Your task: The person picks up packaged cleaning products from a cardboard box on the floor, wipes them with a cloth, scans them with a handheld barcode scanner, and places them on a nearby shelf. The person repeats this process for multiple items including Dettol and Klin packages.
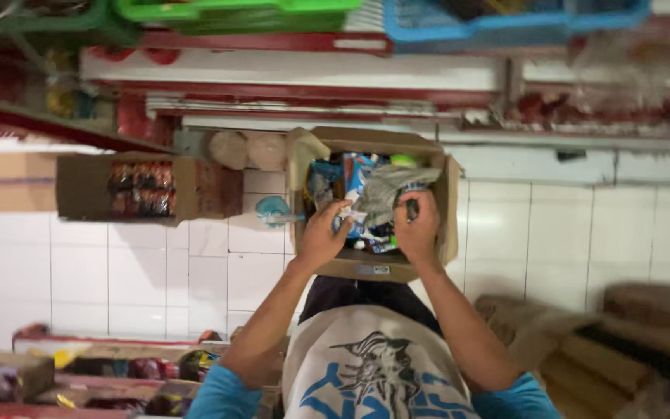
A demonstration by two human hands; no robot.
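At the far left, low down, a small box (pixel 11 375) and a tray of wrapped goods (pixel 126 368) sit blurred at the edge of view. Above them an open carton (pixel 87 186) lies on the white tiled floor (pixel 79 271), showing rows of red and dark packets (pixel 143 188). Just right of it stand two pale round sacks (pixel 248 150), and a light blue lid-like thing (pixel 273 209) lies on the tiles near the middle box.

The cardboard box (pixel 374 268) sits on the floor in front of the person, flaps open, packed with blue and white packets (pixel 354 182). The left hand (pixel 322 235) reaches in over the near edge, its fingers (pixel 343 208) curled and pressed onto a packet inside. A crumpled grey wrapper (pixel 393 190) lies on top of the contents, between the two hands and touching both. The right hand (pixel 418 227) is closed on the wrapper's right edge, fingers (pixel 426 203) bent tight around it. Whether a small dark thing at that hand is held too cannot be told.

Below the box the person's pale shirt with a blue print (pixel 374 372) fills the lower middle. Along the top run a green basket (pixel 234 14) and a blue basket (pixel 505 19) over red shelves (pixel 288 89). At the right, blurred brown boxes (pixel 606 341) are stacked on the floor.
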